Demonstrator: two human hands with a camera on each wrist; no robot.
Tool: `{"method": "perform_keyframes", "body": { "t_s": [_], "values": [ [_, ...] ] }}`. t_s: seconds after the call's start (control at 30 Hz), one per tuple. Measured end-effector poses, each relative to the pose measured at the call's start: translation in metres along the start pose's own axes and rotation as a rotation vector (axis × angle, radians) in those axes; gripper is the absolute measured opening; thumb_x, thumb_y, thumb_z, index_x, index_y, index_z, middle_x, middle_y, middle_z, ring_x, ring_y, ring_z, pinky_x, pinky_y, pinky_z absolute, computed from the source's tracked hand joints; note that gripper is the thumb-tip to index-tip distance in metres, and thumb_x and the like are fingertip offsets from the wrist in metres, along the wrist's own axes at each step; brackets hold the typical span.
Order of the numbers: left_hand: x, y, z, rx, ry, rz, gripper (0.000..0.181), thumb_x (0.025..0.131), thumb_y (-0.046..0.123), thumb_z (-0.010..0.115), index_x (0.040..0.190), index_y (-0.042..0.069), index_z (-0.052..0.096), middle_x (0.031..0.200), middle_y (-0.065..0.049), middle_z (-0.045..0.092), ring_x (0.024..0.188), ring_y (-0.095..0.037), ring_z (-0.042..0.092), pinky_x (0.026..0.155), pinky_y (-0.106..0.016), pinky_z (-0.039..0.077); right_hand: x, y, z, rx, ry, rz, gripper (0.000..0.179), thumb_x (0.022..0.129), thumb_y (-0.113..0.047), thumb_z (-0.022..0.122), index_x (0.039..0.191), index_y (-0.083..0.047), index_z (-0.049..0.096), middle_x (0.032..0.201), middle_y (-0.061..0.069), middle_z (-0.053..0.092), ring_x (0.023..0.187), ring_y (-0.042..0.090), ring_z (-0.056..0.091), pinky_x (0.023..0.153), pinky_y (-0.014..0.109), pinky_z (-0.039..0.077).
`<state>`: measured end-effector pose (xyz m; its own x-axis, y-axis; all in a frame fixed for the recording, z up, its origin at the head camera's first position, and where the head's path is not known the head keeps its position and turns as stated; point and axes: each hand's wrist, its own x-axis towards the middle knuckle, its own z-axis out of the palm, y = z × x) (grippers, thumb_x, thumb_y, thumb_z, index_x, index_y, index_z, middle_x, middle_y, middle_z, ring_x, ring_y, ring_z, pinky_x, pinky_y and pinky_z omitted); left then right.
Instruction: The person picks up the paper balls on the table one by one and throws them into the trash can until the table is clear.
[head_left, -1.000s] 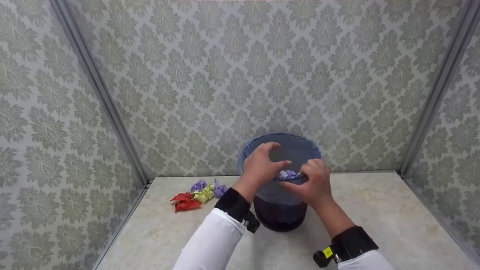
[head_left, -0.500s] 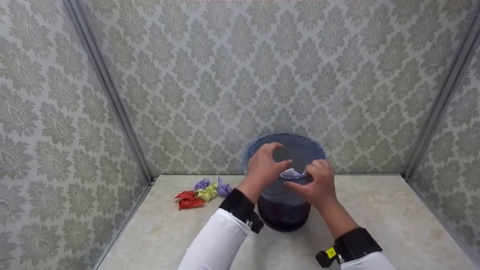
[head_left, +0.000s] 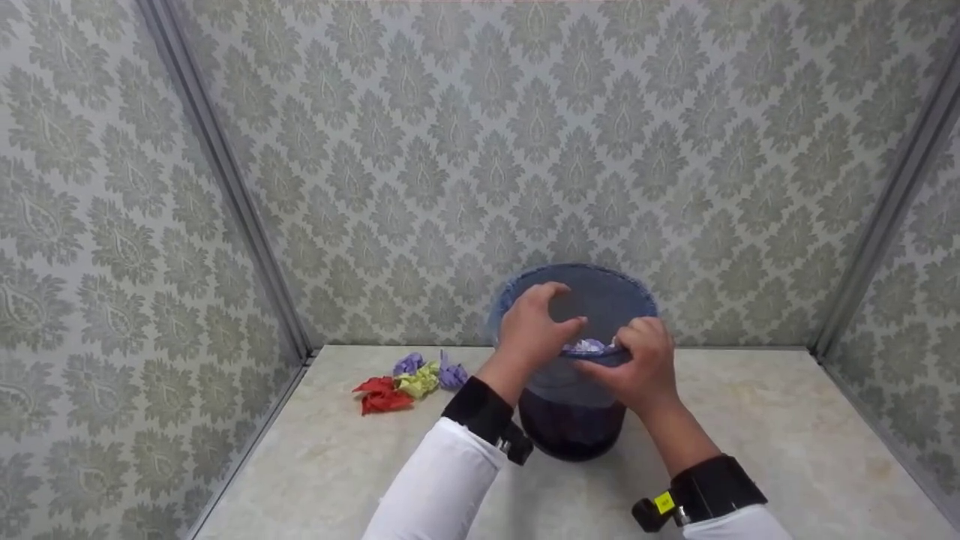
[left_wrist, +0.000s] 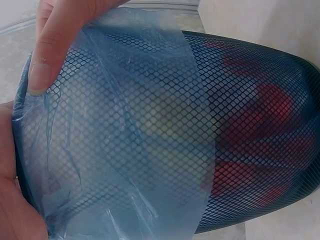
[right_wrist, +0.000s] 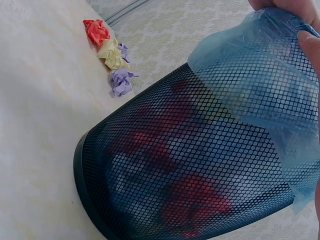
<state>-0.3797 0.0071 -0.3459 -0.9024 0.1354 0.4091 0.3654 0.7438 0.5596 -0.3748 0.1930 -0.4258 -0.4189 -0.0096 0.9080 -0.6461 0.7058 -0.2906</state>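
Observation:
A dark mesh wastebasket (head_left: 571, 427), lined with a translucent blue bin liner (left_wrist: 115, 125) folded down over its rim, stands against the back wall. My left hand (head_left: 529, 322) is curved at the rim's front left, thumb and forefinger apart over the opening; its lower fingers are hidden. At the front right, my right hand (head_left: 645, 360) grips the liner at the rim, fingers inside and thumb (left_wrist: 41, 75) outside. Purple and white crumpled paper (head_left: 589, 346) shows just inside the rim. Red crumpled paper (right_wrist: 195, 200) shows through the mesh in the right wrist view.
To the left of the wastebasket on the pale table (head_left: 337, 480) lie crumpled papers: a red one (head_left: 382, 396), a yellow-green one (head_left: 420, 381), and two purple ones (head_left: 452, 373). Wallpapered panels stand behind and at both sides. A black wrist camera (head_left: 652, 515) is strapped to the right arm.
The whole head view has shifted slightly, so everything sits a little farther right. Both hands stay at the wastebasket's rim in nearly the same pose.

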Motion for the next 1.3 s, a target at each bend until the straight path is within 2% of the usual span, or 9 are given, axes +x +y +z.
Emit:
{"method": "perform_keyframes", "body": {
  "t_s": [0.33, 0.53, 0.7, 0.8, 0.97, 1.07, 1.17, 1.3],
  "values": [
    [0.000, 0.001, 0.000, -0.045, 0.017, 0.020, 0.053, 0.088, 0.047, 0.078, 0.134, 0.026, 0.064, 0.135, 0.004, 0.065, 0.124, -0.017, 0.063, 0.102, -0.041, 0.053, 0.002, 0.000, -0.004, 0.013, -0.014, 0.024, 0.066, 0.056, -0.054, 0.094, 0.063, -0.010, 0.045, 0.065, 0.003, 0.039, 0.075, 0.026, 0.046, 0.073, 0.039, 0.031],
    [-0.002, -0.001, 0.001, -0.068, 0.014, 0.047, 0.054, 0.088, 0.046, 0.079, 0.135, 0.023, 0.064, 0.136, 0.000, 0.066, 0.125, -0.020, 0.063, 0.102, -0.043, 0.052, 0.002, -0.001, -0.004, 0.020, 0.007, 0.002, 0.066, 0.056, -0.053, 0.093, 0.061, -0.009, 0.044, 0.063, 0.002, 0.038, 0.072, 0.023, 0.044, 0.071, 0.039, 0.030],
    [-0.001, -0.004, -0.002, -0.104, -0.013, 0.100, 0.056, 0.089, 0.042, 0.079, 0.136, 0.017, 0.063, 0.137, -0.004, 0.065, 0.127, -0.022, 0.062, 0.104, -0.042, 0.052, 0.001, 0.000, -0.005, 0.023, 0.008, 0.001, 0.066, 0.056, -0.052, 0.093, 0.060, -0.007, 0.045, 0.062, 0.003, 0.038, 0.070, 0.022, 0.044, 0.070, 0.039, 0.030],
    [-0.001, -0.010, -0.005, -0.142, -0.029, 0.160, 0.054, 0.089, 0.037, 0.079, 0.136, 0.014, 0.063, 0.137, -0.005, 0.064, 0.129, -0.022, 0.060, 0.107, -0.040, 0.050, 0.001, 0.000, -0.006, 0.023, -0.003, 0.012, 0.066, 0.056, -0.053, 0.093, 0.061, -0.007, 0.046, 0.062, 0.003, 0.038, 0.070, 0.023, 0.044, 0.070, 0.038, 0.030],
    [-0.006, -0.033, -0.012, -0.223, -0.015, 0.311, 0.052, 0.091, 0.033, 0.077, 0.137, 0.011, 0.064, 0.142, -0.008, 0.063, 0.137, -0.024, 0.056, 0.115, -0.041, 0.045, 0.000, 0.001, -0.006, 0.022, -0.018, 0.024, 0.067, 0.055, -0.054, 0.092, 0.062, -0.008, 0.045, 0.063, 0.003, 0.039, 0.071, 0.023, 0.044, 0.071, 0.038, 0.029],
    [-0.012, -0.054, -0.019, -0.253, 0.028, 0.351, 0.054, 0.093, 0.035, 0.074, 0.141, 0.012, 0.061, 0.149, -0.011, 0.058, 0.142, -0.027, 0.051, 0.117, -0.045, 0.042, 0.000, 0.000, -0.005, 0.016, -0.016, 0.019, 0.068, 0.055, -0.054, 0.093, 0.061, -0.007, 0.044, 0.063, 0.003, 0.039, 0.072, 0.023, 0.045, 0.071, 0.038, 0.030],
    [-0.018, -0.080, -0.029, -0.242, 0.094, 0.308, 0.055, 0.094, 0.039, 0.072, 0.143, 0.016, 0.060, 0.153, -0.010, 0.054, 0.144, -0.028, 0.049, 0.118, -0.050, 0.040, 0.000, -0.001, -0.004, 0.023, -0.018, 0.023, 0.069, 0.054, -0.054, 0.094, 0.061, -0.007, 0.044, 0.064, 0.003, 0.038, 0.073, 0.022, 0.044, 0.071, 0.038, 0.029],
    [-0.025, -0.124, -0.043, -0.180, 0.164, 0.172, 0.055, 0.095, 0.043, 0.070, 0.143, 0.020, 0.059, 0.153, -0.007, 0.053, 0.144, -0.029, 0.048, 0.117, -0.055, 0.039, 0.002, -0.004, -0.002, 0.031, -0.014, 0.028, 0.069, 0.054, -0.054, 0.094, 0.060, -0.008, 0.043, 0.064, 0.003, 0.038, 0.073, 0.021, 0.044, 0.072, 0.038, 0.029]
  ]
}}
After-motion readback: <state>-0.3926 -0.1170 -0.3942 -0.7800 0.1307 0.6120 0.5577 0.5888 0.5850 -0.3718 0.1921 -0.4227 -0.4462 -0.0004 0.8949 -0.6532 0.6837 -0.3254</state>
